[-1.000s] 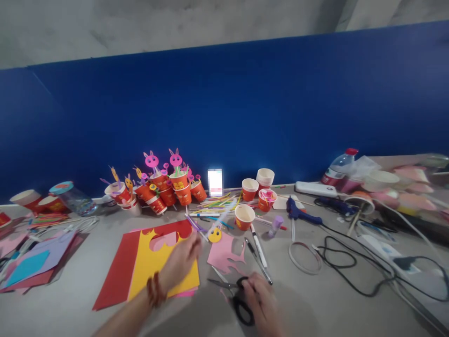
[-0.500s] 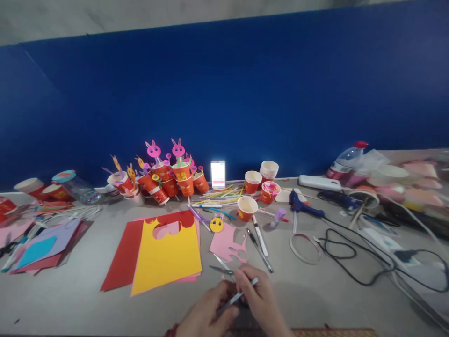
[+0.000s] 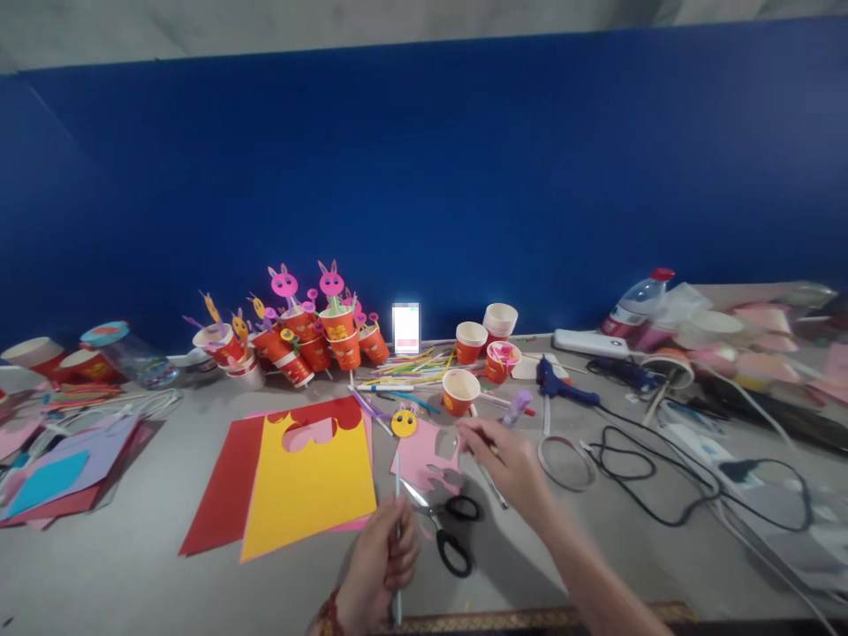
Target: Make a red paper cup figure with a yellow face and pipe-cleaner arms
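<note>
Head view showed the left hand (image 3: 389, 549) curled tightly round a pale stick (image 3: 397, 479) at near centre; the right hand (image 3: 502, 452), half closed, hovered by a pen (image 3: 492, 487), its grip impossible to tell. Scissors (image 3: 435, 511) lay spread between them on the surface (image 3: 146, 592); a careless rightward sweep might have met the blades (image 3: 416, 495).

Quantities: one left hand (image 3: 382, 556), one right hand (image 3: 507, 455), one pair of scissors (image 3: 435, 511), two large pink rabbit heads (image 3: 331, 283), one red-capped bottle (image 3: 636, 305).
</note>
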{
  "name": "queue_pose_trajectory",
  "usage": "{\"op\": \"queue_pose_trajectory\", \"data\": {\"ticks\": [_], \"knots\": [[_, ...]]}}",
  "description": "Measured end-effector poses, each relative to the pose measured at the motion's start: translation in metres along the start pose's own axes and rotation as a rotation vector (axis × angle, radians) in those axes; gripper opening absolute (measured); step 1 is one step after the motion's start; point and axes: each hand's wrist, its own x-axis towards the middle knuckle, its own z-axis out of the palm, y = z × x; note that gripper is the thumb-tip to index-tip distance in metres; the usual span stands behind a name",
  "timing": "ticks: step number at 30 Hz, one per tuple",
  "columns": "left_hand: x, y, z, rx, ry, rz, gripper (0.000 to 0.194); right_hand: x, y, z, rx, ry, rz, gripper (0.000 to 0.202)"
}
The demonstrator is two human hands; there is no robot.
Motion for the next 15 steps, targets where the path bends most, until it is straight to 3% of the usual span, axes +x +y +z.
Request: {"op": "queue_pose_trajectory", "data": {"ticks": [1, 4, 8, 11, 15], "knots": [[0.003, -0.003, -0.001, -0.018, 0.003, 0.001, 0.059, 0.016, -0.003, -0.003, -0.142, 0.003, -0.023, 0.038], [0.008, -0.009, -0.003, -0.03, 0.01, 0.009, 0.059, 0.069, -0.011, -0.005, -0.27, -0.013, -0.044, 0.039], [0.011, -0.01, -0.003, -0.018, 0.03, 0.019, 0.061, 0.126, -0.021, 0.022, -0.384, -0.217, -0.13, 0.029], [0.012, -0.01, -0.002, 0.008, 0.026, 0.039, 0.062, 0.141, -0.025, 0.058, -0.442, -0.382, -0.192, 0.013], [0.013, -0.012, -0.003, 0.038, 0.034, 0.045, 0.059, 0.132, -0.023, 0.105, -0.553, -0.559, -0.204, 0.025]]}}
